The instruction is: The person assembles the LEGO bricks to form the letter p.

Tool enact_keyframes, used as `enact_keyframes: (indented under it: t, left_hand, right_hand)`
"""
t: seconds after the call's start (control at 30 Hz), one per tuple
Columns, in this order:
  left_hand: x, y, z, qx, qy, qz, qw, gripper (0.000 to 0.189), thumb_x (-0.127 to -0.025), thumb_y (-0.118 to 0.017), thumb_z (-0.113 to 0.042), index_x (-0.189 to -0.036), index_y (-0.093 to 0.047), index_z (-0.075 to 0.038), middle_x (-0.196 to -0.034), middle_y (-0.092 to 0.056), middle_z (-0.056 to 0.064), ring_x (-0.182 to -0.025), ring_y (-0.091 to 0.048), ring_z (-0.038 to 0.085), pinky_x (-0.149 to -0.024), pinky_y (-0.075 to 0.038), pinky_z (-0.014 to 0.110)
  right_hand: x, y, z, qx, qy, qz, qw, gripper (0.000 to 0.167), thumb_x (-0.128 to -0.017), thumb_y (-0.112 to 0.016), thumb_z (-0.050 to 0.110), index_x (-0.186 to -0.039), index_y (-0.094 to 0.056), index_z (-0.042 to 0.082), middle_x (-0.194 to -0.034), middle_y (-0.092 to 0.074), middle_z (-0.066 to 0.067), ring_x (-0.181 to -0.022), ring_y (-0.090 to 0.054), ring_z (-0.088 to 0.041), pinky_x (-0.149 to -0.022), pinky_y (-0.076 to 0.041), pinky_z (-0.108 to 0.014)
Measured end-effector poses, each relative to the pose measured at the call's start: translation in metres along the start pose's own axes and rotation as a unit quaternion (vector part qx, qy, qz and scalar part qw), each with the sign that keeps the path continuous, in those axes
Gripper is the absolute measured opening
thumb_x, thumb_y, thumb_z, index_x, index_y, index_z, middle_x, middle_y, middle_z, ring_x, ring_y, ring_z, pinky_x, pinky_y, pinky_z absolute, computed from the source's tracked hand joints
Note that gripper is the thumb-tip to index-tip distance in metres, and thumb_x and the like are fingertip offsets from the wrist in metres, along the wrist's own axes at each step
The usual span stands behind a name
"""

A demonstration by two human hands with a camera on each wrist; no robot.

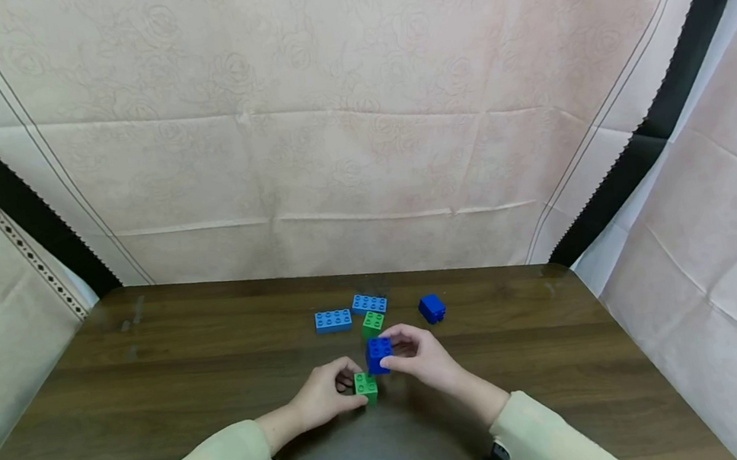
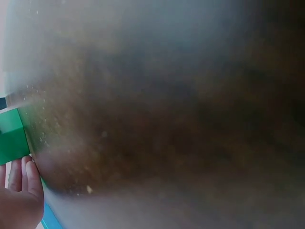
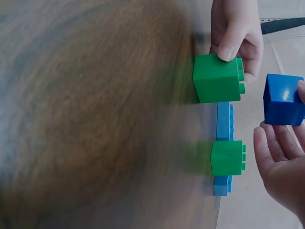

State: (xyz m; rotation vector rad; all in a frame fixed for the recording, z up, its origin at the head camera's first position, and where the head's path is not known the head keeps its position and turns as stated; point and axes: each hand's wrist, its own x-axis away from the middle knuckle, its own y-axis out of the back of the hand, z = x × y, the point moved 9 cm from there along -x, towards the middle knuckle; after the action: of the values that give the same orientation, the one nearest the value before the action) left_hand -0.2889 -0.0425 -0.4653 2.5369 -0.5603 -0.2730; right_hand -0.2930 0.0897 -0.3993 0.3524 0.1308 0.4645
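Observation:
My left hand (image 1: 323, 395) has thumb and fingers about a green toy brick (image 1: 365, 385) standing on the table. In the right wrist view the left thumb presses one side of that green brick (image 3: 217, 78), whose studs face up. With my right hand (image 1: 424, 361) I pinch a dark blue toy brick (image 1: 378, 354) between thumb and fingers. That blue brick (image 3: 284, 99) is raised off the table, higher than the green one and close beside it. Only the edge of the left wrist view catches the green brick (image 2: 13, 136) and some fingers.
Just beyond the hands stands a second green brick (image 1: 373, 322). Behind it lie two flat light blue bricks (image 1: 333, 321), one turned at an angle. Another dark blue brick (image 1: 432, 308) lies to the right. The brown wooden table (image 1: 172, 377) ends at pale cloth hangings (image 1: 331, 150).

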Motion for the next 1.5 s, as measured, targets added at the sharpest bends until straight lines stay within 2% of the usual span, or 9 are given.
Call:
enact_keyframes:
  t: [0.3,0.5,0.73,0.83,1.13,1.5]
  left_hand:
    - [0.000,0.001,0.000,-0.003,0.002,-0.005,1.0000,0.032,-0.077,-0.077,-0.022,-0.099,-0.058,-0.006,-0.096,-0.064,0.005,-0.088,-0.059,0.016,-0.076,-0.053,0.030]
    - [0.000,0.001,-0.002,0.005,0.005,-0.002,1.0000,0.033,-0.078,-0.076,-0.020,-0.100,-0.058,-0.005,-0.097,-0.063,0.006,-0.089,-0.059,0.017,-0.078,-0.053,0.034]
    - [-0.001,0.001,-0.001,0.003,0.012,0.000,0.9999,0.033,-0.077,-0.076,-0.020,-0.100,-0.058,-0.005,-0.096,-0.064,0.005,-0.089,-0.059,0.016,-0.078,-0.053,0.034]
    - [-0.001,0.001,-0.001,0.003,0.013,0.002,0.9999,0.033,-0.078,-0.076,-0.021,-0.100,-0.058,-0.005,-0.096,-0.064,0.005,-0.089,-0.059,0.016,-0.078,-0.053,0.035]
    - [0.000,0.001,0.000,0.000,0.017,0.001,0.9998,0.031,-0.077,-0.077,-0.021,-0.098,-0.058,-0.007,-0.094,-0.064,0.003,-0.087,-0.059,0.014,-0.077,-0.053,0.031]
    - [-0.001,0.001,0.000,0.002,0.012,0.003,0.9999,0.031,-0.077,-0.076,-0.020,-0.098,-0.057,-0.007,-0.095,-0.064,0.005,-0.087,-0.059,0.016,-0.078,-0.054,0.033]
  right_hand:
    - [0.000,-0.010,0.000,0.007,-0.012,0.022,0.9997,0.030,-0.088,-0.064,0.010,-0.114,-0.057,-0.003,-0.111,-0.062,-0.024,-0.097,-0.060,-0.027,-0.082,-0.051,-0.024]
    - [-0.001,-0.016,-0.005,0.010,-0.005,0.033,0.9994,0.029,-0.087,-0.065,0.008,-0.112,-0.057,-0.004,-0.108,-0.062,-0.024,-0.096,-0.060,-0.030,-0.079,-0.051,-0.020]
    - [-0.010,-0.017,-0.034,0.011,-0.002,0.030,0.9995,0.030,-0.086,-0.066,0.010,-0.113,-0.058,0.000,-0.108,-0.063,-0.020,-0.094,-0.061,-0.024,-0.078,-0.050,-0.020]
    - [-0.011,-0.018,-0.038,0.014,0.000,0.035,0.9993,0.031,-0.086,-0.068,0.014,-0.112,-0.058,0.003,-0.107,-0.064,-0.017,-0.093,-0.061,-0.020,-0.079,-0.050,-0.020]
    - [-0.009,-0.022,-0.034,0.021,0.021,0.056,0.9980,0.033,-0.085,-0.069,0.020,-0.112,-0.059,0.005,-0.108,-0.064,-0.016,-0.094,-0.061,-0.017,-0.083,-0.051,-0.022]
    - [-0.010,-0.023,-0.032,0.034,0.032,0.054,0.9975,0.032,-0.084,-0.070,0.020,-0.111,-0.060,0.006,-0.107,-0.065,-0.013,-0.095,-0.062,-0.016,-0.083,-0.051,-0.021]
